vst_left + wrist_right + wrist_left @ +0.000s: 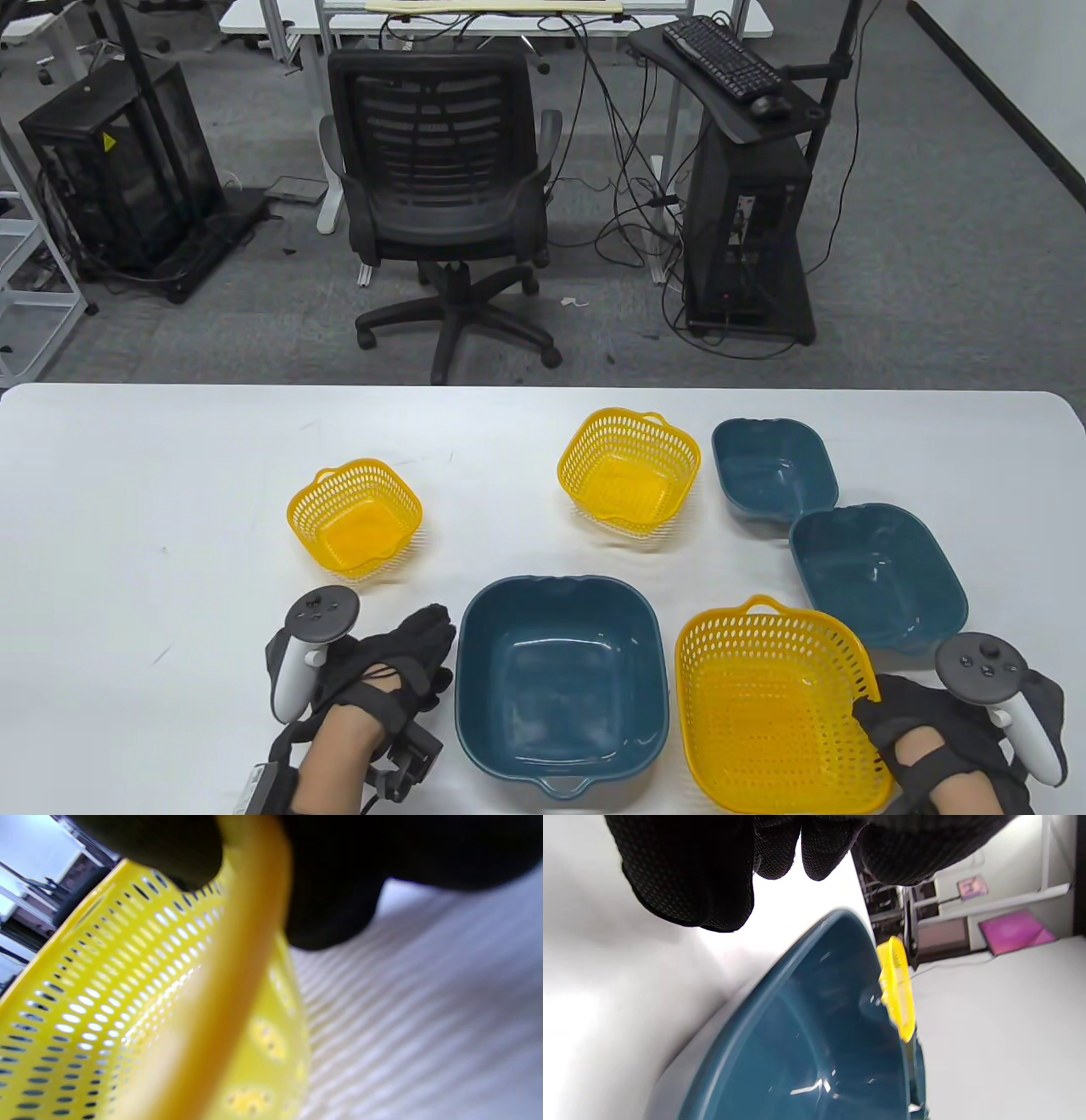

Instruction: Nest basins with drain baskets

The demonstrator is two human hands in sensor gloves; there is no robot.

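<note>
A large teal basin (560, 675) stands near the table's front edge; it also fills the left wrist view (806, 1043). My left hand (407, 658) lies just left of its rim, fingers loose and holding nothing. A large yellow drain basket (776, 705) stands right of that basin. My right hand (882, 713) pinches its right rim, thumb inside, as the right wrist view shows on the basket (140, 997). Two smaller yellow baskets (355, 518) (628, 471) and two smaller teal basins (772, 467) (878, 573) stand further back.
The white table (170, 475) has bare surface on its left side. Beyond its far edge are an office chair (441, 195) and a computer stand (747, 212). The two small teal basins touch at the right.
</note>
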